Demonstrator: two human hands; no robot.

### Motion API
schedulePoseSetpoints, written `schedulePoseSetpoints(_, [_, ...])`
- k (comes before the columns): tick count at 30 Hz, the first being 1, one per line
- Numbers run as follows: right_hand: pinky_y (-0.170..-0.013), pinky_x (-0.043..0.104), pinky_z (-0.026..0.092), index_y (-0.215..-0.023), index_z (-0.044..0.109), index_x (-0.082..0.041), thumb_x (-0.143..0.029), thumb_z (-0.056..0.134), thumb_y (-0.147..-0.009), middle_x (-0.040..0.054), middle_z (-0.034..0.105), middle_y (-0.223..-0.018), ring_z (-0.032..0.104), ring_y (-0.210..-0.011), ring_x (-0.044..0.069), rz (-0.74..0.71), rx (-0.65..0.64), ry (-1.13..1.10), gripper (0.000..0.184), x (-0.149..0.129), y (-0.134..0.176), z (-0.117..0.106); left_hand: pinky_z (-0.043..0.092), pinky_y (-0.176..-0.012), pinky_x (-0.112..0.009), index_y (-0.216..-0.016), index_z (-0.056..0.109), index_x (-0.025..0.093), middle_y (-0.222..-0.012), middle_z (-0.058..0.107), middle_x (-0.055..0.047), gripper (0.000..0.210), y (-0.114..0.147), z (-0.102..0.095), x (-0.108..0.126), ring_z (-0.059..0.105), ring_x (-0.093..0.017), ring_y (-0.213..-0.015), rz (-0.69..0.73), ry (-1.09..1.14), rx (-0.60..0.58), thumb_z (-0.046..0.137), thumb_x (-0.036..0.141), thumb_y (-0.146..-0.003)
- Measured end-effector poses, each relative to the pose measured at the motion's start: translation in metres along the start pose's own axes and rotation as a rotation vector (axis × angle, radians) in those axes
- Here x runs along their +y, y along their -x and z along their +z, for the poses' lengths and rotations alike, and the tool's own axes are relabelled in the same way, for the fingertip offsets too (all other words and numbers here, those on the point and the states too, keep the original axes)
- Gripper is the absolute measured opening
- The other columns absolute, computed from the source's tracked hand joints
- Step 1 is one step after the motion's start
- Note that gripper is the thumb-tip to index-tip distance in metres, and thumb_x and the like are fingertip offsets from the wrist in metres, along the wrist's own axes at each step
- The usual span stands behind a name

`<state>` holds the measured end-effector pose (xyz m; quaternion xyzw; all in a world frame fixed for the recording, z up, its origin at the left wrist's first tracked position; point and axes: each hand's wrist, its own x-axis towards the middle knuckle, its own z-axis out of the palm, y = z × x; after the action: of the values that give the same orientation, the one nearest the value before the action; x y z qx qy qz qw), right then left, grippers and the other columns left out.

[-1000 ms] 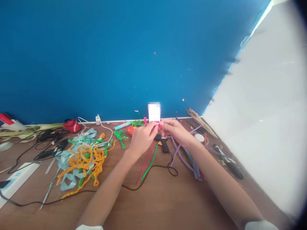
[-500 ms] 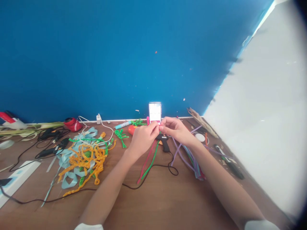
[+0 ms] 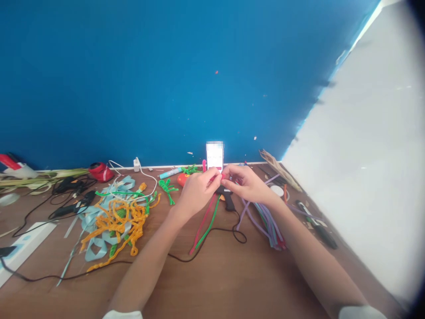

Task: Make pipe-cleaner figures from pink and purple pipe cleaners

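Observation:
My left hand (image 3: 196,189) and my right hand (image 3: 248,184) meet fingertip to fingertip above the table. Both are closed in a pinch on a small piece of red pipe cleaner (image 3: 223,176), mostly covered by the fingers. Just below them lies a black glue gun (image 3: 228,198), partly hidden. A pink pipe cleaner (image 3: 201,227) and a green pipe cleaner (image 3: 209,228) stretch toward me on the tabletop. Behind the fingers stands a phone (image 3: 215,154) with a lit screen. Under my right forearm is a bundle of mostly purple pipe cleaners (image 3: 265,219).
To the left sprawls a tangle of orange pipe cleaners (image 3: 128,221) and light blue ribbon (image 3: 96,252). A green pipe-cleaner figure (image 3: 167,189) lies near my left hand. A power strip (image 3: 28,248) sits far left, with black cable (image 3: 83,277) crossing the table. The blue wall (image 3: 166,88) bounds the back.
The hands remain together in nearly the same place. My right fingers have shifted slightly and lower, and more of the red pipe cleaner shows between the fingertips.

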<state>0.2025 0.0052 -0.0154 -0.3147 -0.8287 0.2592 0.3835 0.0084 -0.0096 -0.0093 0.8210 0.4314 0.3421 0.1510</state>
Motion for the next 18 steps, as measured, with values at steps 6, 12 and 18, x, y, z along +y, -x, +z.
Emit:
schedulePoseSetpoints(6, [-0.056,0.027,0.026,-0.071,0.050,-0.020,-0.015,0.057,-0.082,-0.0036,0.049,-0.062,0.042,-0.058,0.011,-0.127,0.068,0.466,0.014,-0.001,0.002,0.006,0.022,-0.057,-0.026,-0.070,0.048,0.017,-0.057,0.043,0.006,0.025,0.000,0.002,0.007,0.033,-0.008,-0.054,-0.077,0.099,-0.035,0.048,0.026,-0.093])
schedulePoseSetpoints(12, [-0.058,0.032,0.027,-0.071,0.054,-0.020,-0.018,0.050,-0.096,0.0005,0.056,-0.062,0.045,-0.062,0.015,-0.477,0.201,0.908,0.025,0.006,0.005,0.010,0.013,-0.045,-0.022,-0.070,0.050,0.018,-0.050,0.028,0.009,0.019,-0.003,-0.001,0.004,0.021,-0.006,-0.044,-0.407,0.734,-0.187,0.053,0.026,-0.086])
schedulePoseSetpoints(18, [-0.059,0.030,0.033,-0.084,0.064,-0.020,-0.019,0.053,-0.096,-0.0003,0.057,-0.063,0.047,-0.061,0.014,-0.332,0.375,0.665,0.016,0.008,0.004,0.016,0.006,-0.041,-0.021,-0.073,0.052,0.018,-0.051,0.021,0.011,0.024,-0.003,-0.001,-0.001,0.012,-0.004,-0.041,-0.432,1.101,-0.253,0.062,0.035,-0.086])
